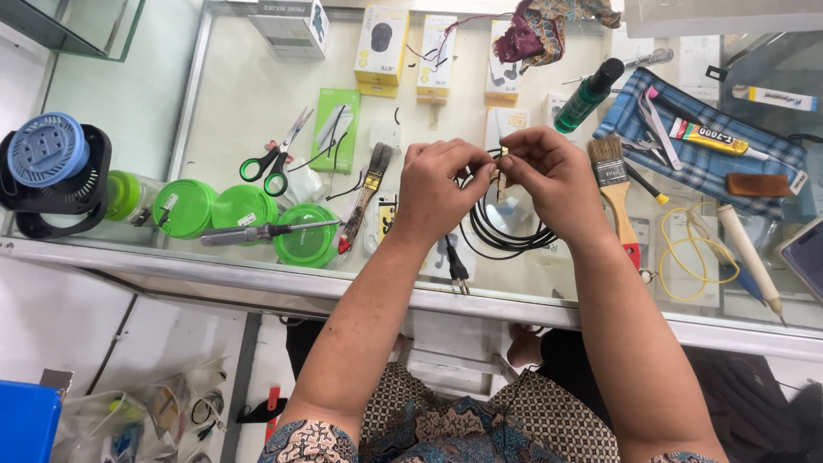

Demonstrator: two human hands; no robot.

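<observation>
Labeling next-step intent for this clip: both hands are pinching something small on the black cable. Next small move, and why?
Probably keep the left hand pinching the cable while the right hand works the small tan piece on it. Both hands meet at that piece above the glass counter, and the coil and plug hang loose below.

The worktop [240,94] is smooth, glossy glass edged in brushed metal. A black cable [497,231] looks like matt rubbery plastic, and the paintbrush [614,184] has a bare wooden handle, metal ferrule and coarse bristles. Green lids [244,206] are shiny plastic; the checked cloth [711,163] is soft woven fabric.
</observation>
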